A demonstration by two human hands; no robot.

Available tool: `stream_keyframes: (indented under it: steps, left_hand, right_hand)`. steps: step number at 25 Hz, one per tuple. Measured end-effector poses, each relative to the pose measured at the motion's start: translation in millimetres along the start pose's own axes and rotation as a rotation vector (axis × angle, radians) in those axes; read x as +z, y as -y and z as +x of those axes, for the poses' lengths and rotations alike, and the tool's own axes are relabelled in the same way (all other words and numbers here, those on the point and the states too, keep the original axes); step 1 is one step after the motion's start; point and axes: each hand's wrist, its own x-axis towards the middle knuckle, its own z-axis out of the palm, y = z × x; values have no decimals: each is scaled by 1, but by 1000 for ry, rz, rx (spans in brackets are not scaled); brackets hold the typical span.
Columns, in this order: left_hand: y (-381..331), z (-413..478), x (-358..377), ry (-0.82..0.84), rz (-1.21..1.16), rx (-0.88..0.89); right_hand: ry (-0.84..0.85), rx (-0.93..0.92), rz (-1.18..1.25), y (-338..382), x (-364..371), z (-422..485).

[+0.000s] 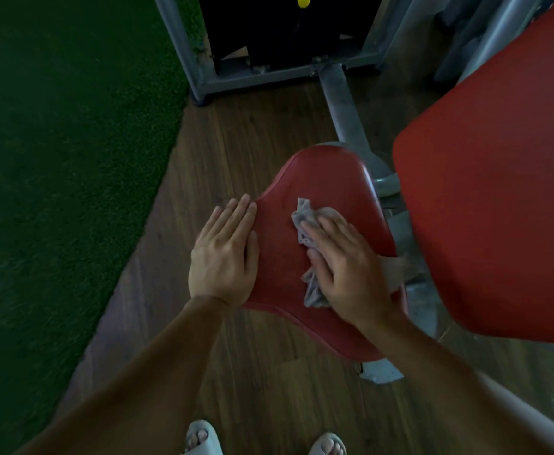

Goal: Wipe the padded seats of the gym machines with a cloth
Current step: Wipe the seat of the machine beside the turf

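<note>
A red padded seat [321, 178] of a gym machine sits in the middle of the head view. A crumpled grey cloth [307, 218] lies on the seat. My right hand [344, 264] presses flat on the cloth with straight fingers, covering most of it. My left hand [224, 254] rests flat on the seat's left edge, fingers straight and together. A large red back pad [498, 192] stands to the right, overhanging the seat's right side.
The grey metal frame [341, 93] runs from the seat to the black weight stack [285, 27], which carries a yellow pin [303, 0]. Green turf [55, 142] covers the left; brown wood floor [236, 142] lies around the seat. My sandalled feet [200, 438] show below.
</note>
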Motion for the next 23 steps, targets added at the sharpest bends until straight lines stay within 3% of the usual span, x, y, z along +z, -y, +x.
stream_keyframes:
  steps: [2, 7, 11, 16, 21, 23]
  left_hand:
    - [-1, 0, 0, 6, 5, -8]
    - [-3, 0, -1, 11, 6, -10]
    - [0, 1, -2, 27, 24, 9]
    - [0, 1, -2, 46, 21, 7]
    - [-5, 3, -3, 68, 21, -23]
    - [-3, 4, -2, 59, 2, -26]
  right_hand:
    - [9, -48, -45, -17, -6, 16]
    - [-66, 229, -50, -72, -3, 107]
    - [-90, 94, -33, -48, 3, 77]
    - [33, -94, 56, -13, -2, 10]
    - [63, 168, -35, -27, 12, 117]
    - [64, 129, -10, -21, 17, 117]
